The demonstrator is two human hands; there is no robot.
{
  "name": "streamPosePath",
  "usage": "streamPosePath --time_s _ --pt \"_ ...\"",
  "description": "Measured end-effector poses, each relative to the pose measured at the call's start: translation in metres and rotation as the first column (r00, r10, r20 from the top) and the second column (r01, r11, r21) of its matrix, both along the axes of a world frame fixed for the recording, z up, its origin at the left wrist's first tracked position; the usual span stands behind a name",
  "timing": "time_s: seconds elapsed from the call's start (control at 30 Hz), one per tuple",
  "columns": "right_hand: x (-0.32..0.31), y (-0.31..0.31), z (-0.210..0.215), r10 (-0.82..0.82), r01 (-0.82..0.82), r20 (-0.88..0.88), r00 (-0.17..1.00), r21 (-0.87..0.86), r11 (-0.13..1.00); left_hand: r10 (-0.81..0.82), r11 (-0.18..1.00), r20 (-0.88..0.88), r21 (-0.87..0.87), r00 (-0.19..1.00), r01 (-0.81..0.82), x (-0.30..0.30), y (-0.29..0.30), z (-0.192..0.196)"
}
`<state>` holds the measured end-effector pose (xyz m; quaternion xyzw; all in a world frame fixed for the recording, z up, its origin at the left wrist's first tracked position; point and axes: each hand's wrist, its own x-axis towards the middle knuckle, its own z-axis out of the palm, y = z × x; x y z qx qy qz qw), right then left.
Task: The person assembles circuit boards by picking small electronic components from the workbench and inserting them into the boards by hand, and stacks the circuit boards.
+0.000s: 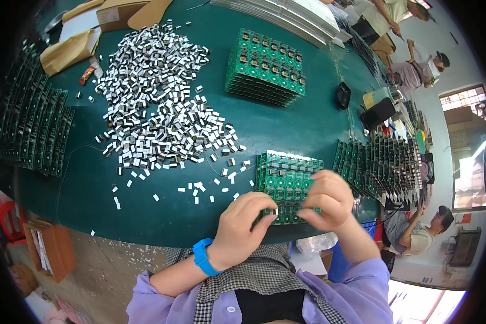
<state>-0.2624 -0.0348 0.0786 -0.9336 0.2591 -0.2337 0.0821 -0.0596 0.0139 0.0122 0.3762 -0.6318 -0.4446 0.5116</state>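
At the table's front edge lies a green circuit board panel (286, 178), with rows of round white markings and small parts, on top of at least one more. My left hand (243, 224), a blue band on its wrist, pinches a small white-topped component (276, 211) between thumb and fingers over the panel's near left corner. Above the panel's right side is my right hand (329, 202). Its fingers are bent and the thumb stands apart from them; I see nothing between. Part of the panel is hidden by both hands.
A large heap of white-topped components (156, 102) covers the table's left middle. A neat stack of board panels (267, 67) stands behind. Upright rows of boards stand at the left (38, 124) and right (380, 167). A black object (343, 95) lies farther back. Other people sit at the right.
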Motion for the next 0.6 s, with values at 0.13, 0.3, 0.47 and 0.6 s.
streamPosePath --time_s 0.13,0.3,0.47,0.6 --pt "0.020 0.048 -0.016 -0.377 0.289 0.197 0.905 0.367 0.884 -0.074 0.980 -0.188 0.171 0.979 0.106 0.002 0.010 0.000" --pt "0.025 0.075 -0.035 -0.437 0.308 0.344 0.831 0.369 0.877 -0.109 0.969 -0.215 0.194 0.971 0.151 -0.004 0.020 -0.002" --pt "0.022 0.084 -0.041 -0.470 0.326 0.444 0.763 0.365 0.872 -0.115 0.965 -0.277 0.195 0.954 0.174 -0.010 0.026 0.001" --pt "0.017 0.090 -0.042 -0.489 0.207 0.499 0.715 0.518 0.830 -0.115 0.993 -0.135 0.020 0.984 0.119 -0.010 0.028 0.002"
